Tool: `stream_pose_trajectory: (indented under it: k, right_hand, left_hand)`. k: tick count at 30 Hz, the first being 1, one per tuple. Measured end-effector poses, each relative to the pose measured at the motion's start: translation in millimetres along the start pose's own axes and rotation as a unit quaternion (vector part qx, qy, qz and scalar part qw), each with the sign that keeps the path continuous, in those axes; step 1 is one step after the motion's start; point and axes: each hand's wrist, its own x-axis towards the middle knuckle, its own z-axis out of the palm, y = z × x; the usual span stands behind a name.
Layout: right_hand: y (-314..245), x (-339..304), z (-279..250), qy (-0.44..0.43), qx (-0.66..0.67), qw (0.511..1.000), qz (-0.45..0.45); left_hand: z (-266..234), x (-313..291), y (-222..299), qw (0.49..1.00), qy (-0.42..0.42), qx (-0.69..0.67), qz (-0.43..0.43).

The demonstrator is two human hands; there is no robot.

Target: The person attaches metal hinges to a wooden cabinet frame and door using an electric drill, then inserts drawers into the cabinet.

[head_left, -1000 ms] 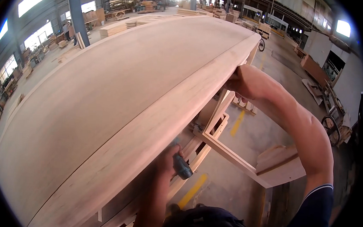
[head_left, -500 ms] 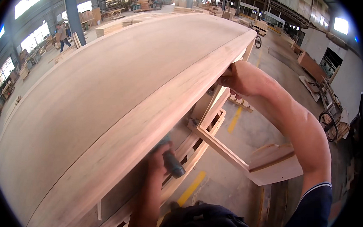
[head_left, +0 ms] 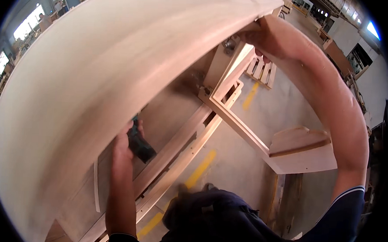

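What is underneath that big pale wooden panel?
Beneath the panel, the left hand grips a dark handheld tool; a shiny metal fitting and, lower down, a wooden rail also show. The panel covers the tool's front end and whatever lies deeper.

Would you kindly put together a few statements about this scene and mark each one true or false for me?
1. The left hand grips a dark tool. True.
2. The right hand is below the left hand in the picture. False: the right hand is higher, at the edge of the large pale panel.
3. A slatted wooden pallet lies on the floor. True.
4. The stripes on the floor are blue. False: the stripes are yellow.
5. The right sleeve is dark, with a pale line near its edge. True.
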Motion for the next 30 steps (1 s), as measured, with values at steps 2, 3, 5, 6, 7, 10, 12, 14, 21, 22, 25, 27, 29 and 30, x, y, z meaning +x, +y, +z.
stream_pose_trajectory:
  k: [2, 3, 5, 6, 7, 10, 12, 14, 21, 22, 25, 27, 29, 30]
  right_hand:
    - [-0.7, -1.3, -1.6, -0.009, 0.021, 1.000, 0.003]
    - [-8.8, -2.4, -2.7, 0.000, 0.007, 1.000, 0.020]
    - [-18.8, -5.6, -2.1, 0.007, -0.005, 0.999, 0.046]
    - [-22.9, -6.9, -1.7, 0.005, -0.002, 0.999, 0.042]
    - [-26.8, -7.8, -0.9, 0.008, 0.002, 0.999, 0.042]
    - [-21.6, -11.0, -0.7, 0.016, 0.013, 0.999, 0.026]
    - [-9.3, -8.5, 0.1, 0.049, 0.022, 0.998, 0.036]
    - [-23.0, -7.8, -3.6, 0.016, -0.006, 0.998, 0.056]
    - [-18.0, -7.2, -2.6, 0.020, 0.037, 0.998, 0.040]
    - [-18.2, -4.5, -0.7, 0.012, 0.034, 0.999, 0.032]
    - [-10.2, -1.2, 1.4, 0.020, 0.016, 0.999, 0.042]
    - [-4.3, -3.6, 4.0, 0.030, 0.026, 0.999, 0.035]
    - [-6.8, -3.2, 2.5, 0.031, 0.017, 0.999, 0.035]
    - [-6.2, -3.0, 1.8, 0.030, 0.010, 0.999, 0.039]
  left_hand:
    - [2.0, -4.2, 10.5, 0.999, 0.023, -0.044, -0.022]
    - [1.0, -9.4, 17.4, 0.998, 0.026, -0.044, -0.021]
    - [-0.4, -18.5, 25.9, 0.997, 0.047, 0.053, 0.040]
    - [-0.3, -22.9, 30.0, 0.996, 0.051, 0.053, 0.042]
    - [0.4, -26.6, 32.3, 0.987, 0.047, 0.132, 0.081]
    - [16.7, -34.1, 42.9, 0.969, 0.047, 0.213, 0.118]
    - [19.4, -36.3, 53.3, 0.952, 0.105, 0.277, 0.077]
    - [-14.5, -26.5, 68.5, 0.943, 0.051, 0.316, 0.094]
    - [8.9, -45.5, 96.6, 0.751, 0.199, 0.628, 0.051]
    - [20.5, -50.8, 105.1, 0.665, 0.197, 0.720, -0.039]
    - [88.4, -60.3, 104.5, 0.532, 0.109, 0.802, 0.248]
    - [142.6, -36.7, 91.9, 0.643, 0.032, 0.696, 0.319]
    - [202.9, -22.2, 82.2, 0.693, 0.012, 0.652, 0.306]
    - [237.4, -23.1, 72.0, 0.711, -0.042, 0.584, 0.390]
